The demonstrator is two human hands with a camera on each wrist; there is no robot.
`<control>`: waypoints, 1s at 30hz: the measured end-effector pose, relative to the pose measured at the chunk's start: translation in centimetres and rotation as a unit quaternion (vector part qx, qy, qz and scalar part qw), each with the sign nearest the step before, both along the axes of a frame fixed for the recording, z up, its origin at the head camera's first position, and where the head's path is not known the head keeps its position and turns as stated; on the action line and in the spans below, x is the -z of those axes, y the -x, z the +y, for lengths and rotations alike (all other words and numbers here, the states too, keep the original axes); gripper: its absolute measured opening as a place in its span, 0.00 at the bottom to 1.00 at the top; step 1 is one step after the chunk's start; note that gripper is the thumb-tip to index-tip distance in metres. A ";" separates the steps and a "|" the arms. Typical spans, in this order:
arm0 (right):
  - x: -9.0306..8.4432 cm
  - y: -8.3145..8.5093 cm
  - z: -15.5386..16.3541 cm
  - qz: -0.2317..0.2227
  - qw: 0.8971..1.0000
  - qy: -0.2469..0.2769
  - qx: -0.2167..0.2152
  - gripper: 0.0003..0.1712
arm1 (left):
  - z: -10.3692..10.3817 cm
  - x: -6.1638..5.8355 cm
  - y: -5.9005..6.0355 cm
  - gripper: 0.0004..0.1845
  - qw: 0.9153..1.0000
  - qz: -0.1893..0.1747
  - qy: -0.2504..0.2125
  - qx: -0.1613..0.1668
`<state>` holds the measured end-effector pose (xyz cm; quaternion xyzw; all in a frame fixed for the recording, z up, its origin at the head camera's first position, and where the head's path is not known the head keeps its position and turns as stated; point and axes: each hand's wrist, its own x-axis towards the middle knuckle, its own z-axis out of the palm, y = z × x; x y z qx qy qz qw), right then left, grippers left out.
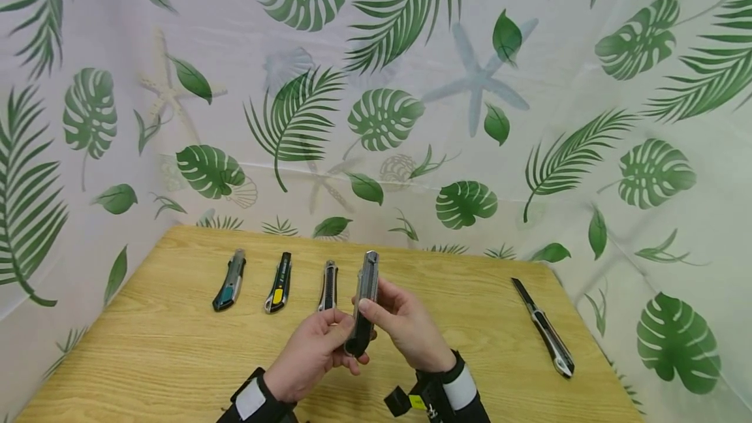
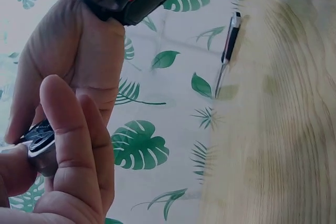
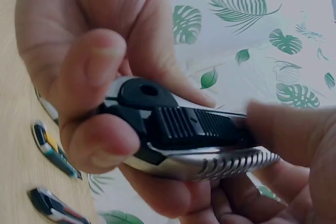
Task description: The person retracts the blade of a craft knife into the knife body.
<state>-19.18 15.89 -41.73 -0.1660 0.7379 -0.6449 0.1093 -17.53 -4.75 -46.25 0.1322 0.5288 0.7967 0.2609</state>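
Both hands hold a silver-and-black utility knife (image 1: 365, 305) above the front middle of the table, its butt toward me and its front end tilted away. The left hand (image 1: 311, 352) grips the butt end between thumb and fingers. From the right, the right hand (image 1: 414, 331) pinches the body, thumb on the near face. A black ribbed slider (image 3: 197, 127) and a ridged silver edge show close up in the right wrist view. No blade sticks out of the front end in the head view. The rounded butt shows between the fingers in the left wrist view.
On the wooden table (image 1: 141, 338) lie a grey-and-teal utility knife (image 1: 230, 282), a black-and-yellow one (image 1: 279, 284) and a silver-and-black one (image 1: 329, 284), left of the hands. At the right lies another utility knife (image 1: 546, 331), blade extended. Leaf-print sheeting (image 1: 388, 214) surrounds the table.
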 end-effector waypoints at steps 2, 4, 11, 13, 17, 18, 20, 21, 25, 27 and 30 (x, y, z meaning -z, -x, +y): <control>0.0 0.0 -0.2 -0.004 0.999 -0.006 0.041 0.31 | 0.2 0.0 0.0 0.20 1.000 0.001 0.017 -0.017; 0.1 0.1 -0.3 -0.005 0.997 -0.007 0.081 0.26 | 0.5 -0.1 -0.2 0.22 0.998 0.011 0.040 -0.046; 0.8 0.4 -0.8 0.014 0.986 -0.011 0.164 0.23 | 2.0 -0.3 -1.0 0.26 0.924 0.203 0.265 -0.188; 1.1 0.5 -0.9 0.023 0.985 -0.027 0.169 0.22 | 2.4 -0.2 -1.2 0.25 0.883 0.257 0.331 -0.213; 1.5 0.7 -1.1 0.034 0.984 -0.053 0.167 0.19 | 2.9 -0.1 -1.5 0.21 0.834 0.304 0.395 -0.237; 1.6 0.8 -1.2 0.035 0.984 -0.058 0.166 0.18 | 3.0 0.0 -1.6 0.20 0.827 0.307 0.404 -0.241; 1.7 0.9 -1.2 0.034 0.984 -0.066 0.161 0.17 | 3.2 0.1 -1.6 0.18 0.815 0.314 0.419 -0.249; 1.8 0.9 -1.1 0.032 0.985 -0.067 0.159 0.17 | 3.2 0.1 -1.7 0.18 0.809 0.317 0.425 -0.252; 2.3 1.3 -0.6 0.022 0.986 -0.072 0.146 0.20 | 3.4 0.4 -1.4 0.15 0.792 0.325 0.445 -0.263; 2.6 1.5 -0.1 0.017 0.987 -0.074 0.144 0.23 | 3.5 0.6 -1.0 0.15 0.787 0.324 0.452 -0.266; 3.5 1.7 0.6 0.009 0.984 -0.094 0.152 0.24 | 3.7 1.3 0.0 0.14 0.783 0.321 0.461 -0.267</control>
